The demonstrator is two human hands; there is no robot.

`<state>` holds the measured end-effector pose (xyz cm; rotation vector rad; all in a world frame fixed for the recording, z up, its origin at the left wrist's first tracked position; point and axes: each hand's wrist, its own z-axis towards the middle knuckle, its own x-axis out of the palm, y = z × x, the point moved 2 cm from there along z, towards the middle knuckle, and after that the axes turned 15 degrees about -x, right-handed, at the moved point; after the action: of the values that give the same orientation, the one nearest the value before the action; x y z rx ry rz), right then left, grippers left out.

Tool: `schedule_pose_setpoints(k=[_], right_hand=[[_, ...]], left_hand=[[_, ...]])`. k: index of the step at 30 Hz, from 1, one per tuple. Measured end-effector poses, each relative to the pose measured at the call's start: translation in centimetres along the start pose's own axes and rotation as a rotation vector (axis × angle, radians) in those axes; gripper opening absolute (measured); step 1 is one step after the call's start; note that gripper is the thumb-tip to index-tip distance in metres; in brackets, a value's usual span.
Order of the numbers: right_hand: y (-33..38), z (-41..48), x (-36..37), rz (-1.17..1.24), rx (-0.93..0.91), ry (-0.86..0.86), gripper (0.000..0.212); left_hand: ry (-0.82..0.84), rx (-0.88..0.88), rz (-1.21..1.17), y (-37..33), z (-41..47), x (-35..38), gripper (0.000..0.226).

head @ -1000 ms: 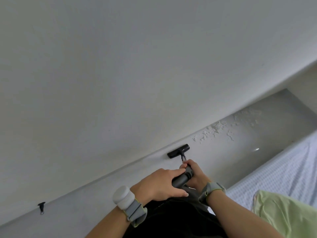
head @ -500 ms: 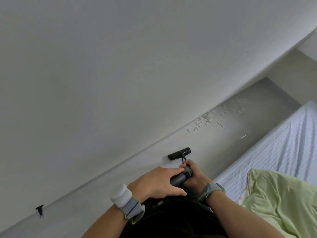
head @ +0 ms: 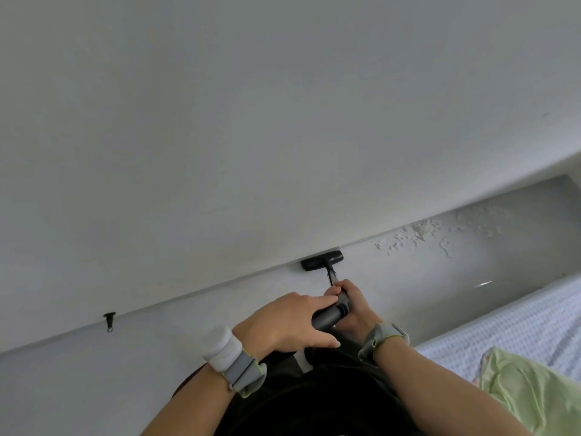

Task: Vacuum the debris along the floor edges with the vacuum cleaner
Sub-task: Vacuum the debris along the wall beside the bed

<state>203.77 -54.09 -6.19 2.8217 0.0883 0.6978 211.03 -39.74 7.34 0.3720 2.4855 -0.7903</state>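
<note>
The vacuum cleaner's black floor head (head: 322, 260) sits on the grey floor right against the foot of the white wall. Its thin pipe runs back to the dark handle tube (head: 330, 316). My left hand (head: 289, 322) grips the tube from the left, fingers wrapped over it. Farther along the tube, near the pipe joint, my right hand (head: 353, 305) holds it too. White flaky debris (head: 418, 234) lies along the floor edge to the right of the floor head.
A small black doorstop (head: 109, 319) stands at the wall foot on the left. At the right, a bed with a white checked sheet (head: 515, 322) and a pale green cover (head: 531, 391) borders the narrow floor strip (head: 440, 278).
The floor head has slid up to the wall line. The view has swung back to the left, showing less of the bed. Both hands keep their grip.
</note>
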Motion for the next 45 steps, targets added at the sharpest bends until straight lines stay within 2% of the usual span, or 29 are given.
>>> schedule_pose_setpoints(k=[10, 19, 28, 37, 45], right_hand=[[5.6, -0.2, -1.5, 0.114, -0.076, -0.004, 0.016], [17.3, 1.8, -4.3, 0.099, -0.143, -0.027, 0.019], [27.4, 3.3, -7.6, 0.060, -0.128, -0.045, 0.020], [29.0, 1.3, -10.4, 0.164, -0.211, -0.084, 0.021], [25.6, -1.3, -14.8, 0.394, -0.329, -0.188, 0.016]], left_hand=[[0.024, 0.074, 0.077, -4.9, 3.5, 0.0, 0.083], [0.054, 0.065, 0.035, -14.2, 10.3, 0.5, 0.084], [0.102, 0.011, -0.013, -22.7, 16.0, 2.2, 0.086], [0.174, 0.093, 0.098, -25.6, 16.7, 2.7, 0.086], [0.313, 0.240, 0.301, -25.8, 15.6, 4.1, 0.084]])
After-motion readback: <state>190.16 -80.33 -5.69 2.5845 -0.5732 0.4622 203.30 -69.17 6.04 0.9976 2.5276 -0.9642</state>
